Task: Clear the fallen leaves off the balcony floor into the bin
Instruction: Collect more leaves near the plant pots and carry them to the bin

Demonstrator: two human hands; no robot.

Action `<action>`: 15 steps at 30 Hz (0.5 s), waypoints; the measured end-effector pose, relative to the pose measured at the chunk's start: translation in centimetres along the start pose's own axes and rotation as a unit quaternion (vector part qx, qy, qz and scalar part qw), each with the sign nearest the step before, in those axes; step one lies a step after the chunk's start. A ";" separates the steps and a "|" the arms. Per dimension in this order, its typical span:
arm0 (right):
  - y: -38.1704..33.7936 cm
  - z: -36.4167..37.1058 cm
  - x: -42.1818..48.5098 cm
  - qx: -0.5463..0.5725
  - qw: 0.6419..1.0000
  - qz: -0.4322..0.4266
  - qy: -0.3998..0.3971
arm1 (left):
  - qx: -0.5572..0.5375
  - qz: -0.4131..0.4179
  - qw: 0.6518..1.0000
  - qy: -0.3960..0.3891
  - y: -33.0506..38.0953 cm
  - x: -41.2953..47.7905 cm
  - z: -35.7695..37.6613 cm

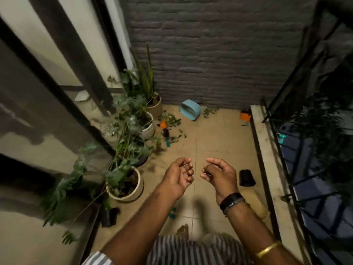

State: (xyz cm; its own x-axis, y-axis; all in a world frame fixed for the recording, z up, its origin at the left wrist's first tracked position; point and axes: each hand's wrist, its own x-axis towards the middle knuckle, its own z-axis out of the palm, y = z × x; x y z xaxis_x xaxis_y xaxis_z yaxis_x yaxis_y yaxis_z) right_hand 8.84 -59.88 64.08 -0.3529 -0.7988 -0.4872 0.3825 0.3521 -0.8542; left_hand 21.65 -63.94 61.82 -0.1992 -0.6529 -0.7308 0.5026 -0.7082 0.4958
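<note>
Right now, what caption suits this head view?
Empty hands hover above tiled balcony floor; green fallen leaves lie beside tipped light-blue plastic bin.

rough grey brick wall [219, 54], matt beige floor tiles [219, 146] (smooth), blue plastic bin [190, 109]

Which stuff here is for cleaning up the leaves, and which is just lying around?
For the job:
- fallen leaves on the floor by the pots
- more leaves by the wall
- light blue bin, tipped on its side
- left hand and right hand, both empty

Just lying about:
- potted plants
- black pot
- orange object in the corner
</note>
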 end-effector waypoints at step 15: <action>-15.7 0.9 31.2 0.042 0.995 -0.016 0.090 | 0.049 -0.092 0.993 -0.051 13.4 27.1 23.8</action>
State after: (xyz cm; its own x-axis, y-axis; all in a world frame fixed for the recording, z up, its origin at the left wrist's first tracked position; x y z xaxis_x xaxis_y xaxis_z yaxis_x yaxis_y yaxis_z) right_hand -7.39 -90.84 62.47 -0.5106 -0.7055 -0.4915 0.4366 0.2796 -0.8551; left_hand 2.95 -97.48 59.87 -0.3677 -0.5302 -0.7640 0.3669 -0.8376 0.4047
